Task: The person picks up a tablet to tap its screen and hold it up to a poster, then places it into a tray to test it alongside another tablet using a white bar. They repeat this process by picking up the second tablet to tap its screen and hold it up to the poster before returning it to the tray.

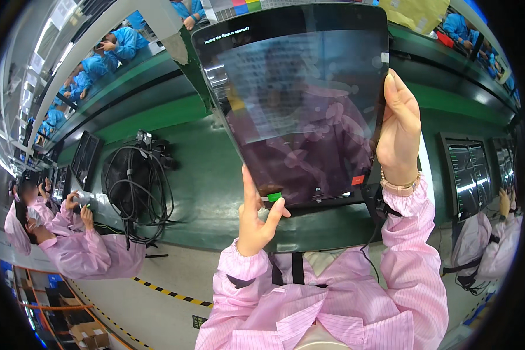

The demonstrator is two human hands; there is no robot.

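Observation:
A large black tablet (300, 111) is held up in front of me, tilted, its glossy screen facing me. A line of white text runs along its top edge, with a green button at the lower left and a red one at the lower right. My left hand (256, 219) grips the lower left corner, thumb by the green button. My right hand (399, 128) clasps the right edge, thumb along the front and the fingers mostly hidden behind. Pink striped sleeves cover both arms, and a band circles my right wrist. Reflections of a pink garment show on the screen.
A green workbench (210, 175) lies beneath. Coiled black cables (137, 186) sit on it to the left, near a dark tablet (87, 160). More tablets (469, 178) stand at the right. A co-worker in pink (93, 251) sits left; others in blue (122, 44) work beyond.

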